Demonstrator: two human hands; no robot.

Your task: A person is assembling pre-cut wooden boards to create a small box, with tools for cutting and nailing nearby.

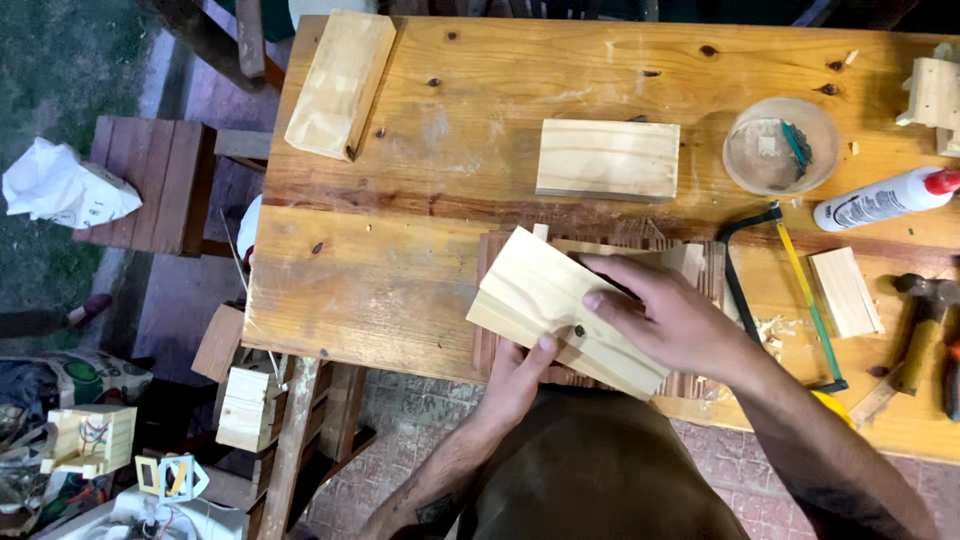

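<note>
A pale pine board (545,300), smooth-planed with a small dark knot near its near edge, lies tilted on a ribbed reddish-brown mat (600,245) at the near edge of the workbench (370,290). The right hand (675,320) rests flat over the board's right end, fingers spread narrow and pressing down, while the left hand (515,380) comes up from below the bench edge, its thumb on the board's near face and the other fingers curled under it, so both hands hold the board. The bench top is two wide varnished planks, amber, knotty and scuffed with pale smears. Just beyond the mat, toward the far side, lies a rectangular pine block (607,158), apart from the held board; farther left, at the far corner, a longer pine plank (338,85) sits at an angle, overhanging the bench's edge. To the right, a clear round plastic tub (780,145) holds a few small bits, and a white glue bottle with a red cap (885,197) lies on its side beside it. A black-framed hacksaw (790,290) with a yellow-green blade lies close by the right wrist, with wood shavings around it; a small pine offcut (845,290) and a hammer (920,330) with a wooden handle lie farther right. Off the bench to the left stand a slatted reddish wooden stool (160,180) and a crumpled white bag (60,185).
</note>
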